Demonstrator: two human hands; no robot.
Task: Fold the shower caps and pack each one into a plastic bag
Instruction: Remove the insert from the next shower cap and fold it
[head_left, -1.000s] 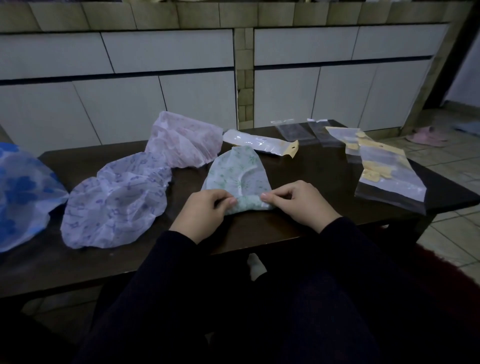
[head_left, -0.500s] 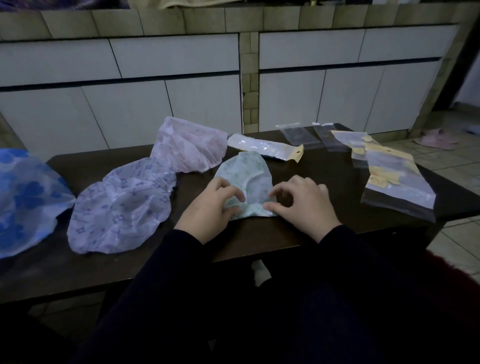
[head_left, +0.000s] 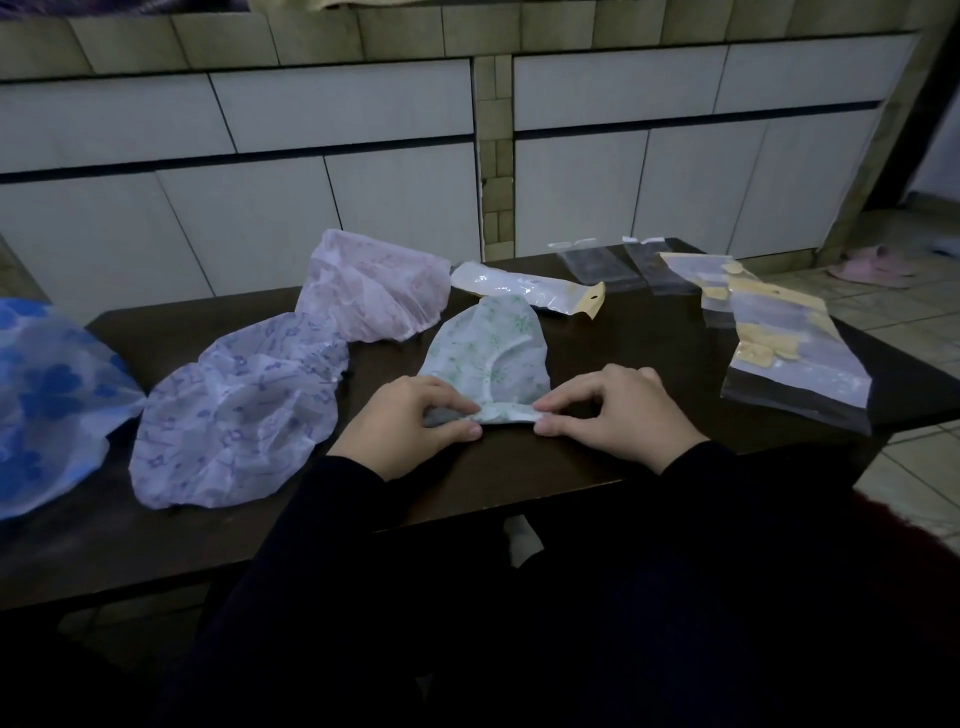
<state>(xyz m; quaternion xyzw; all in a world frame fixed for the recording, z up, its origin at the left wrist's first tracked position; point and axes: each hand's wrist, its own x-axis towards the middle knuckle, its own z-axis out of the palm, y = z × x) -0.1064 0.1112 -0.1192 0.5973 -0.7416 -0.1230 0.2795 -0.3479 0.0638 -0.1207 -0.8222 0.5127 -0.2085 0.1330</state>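
Note:
A green-patterned shower cap (head_left: 488, 348) lies folded flat in the middle of the dark table (head_left: 623, 467). Its near edge is turned up into a narrow fold. My left hand (head_left: 410, 423) pinches the left end of that fold and my right hand (head_left: 618, 408) pinches the right end. A packed bag (head_left: 524, 287) with a yellow header lies just behind the cap. A stack of empty plastic bags (head_left: 789, 358) with yellow headers sits at the right.
To the left lie a purple-patterned cap (head_left: 234, 410), a pink cap (head_left: 374, 288) and a blue cap (head_left: 47, 400), all unfolded. Two clear bags (head_left: 618, 265) rest at the back edge. White cabinets (head_left: 363, 171) stand behind; pink slippers (head_left: 872, 265) lie on the tiled floor.
Both hands drew back to the near edge of the green cap and now pinch a narrow fold at its ends. The camera tilted slightly.

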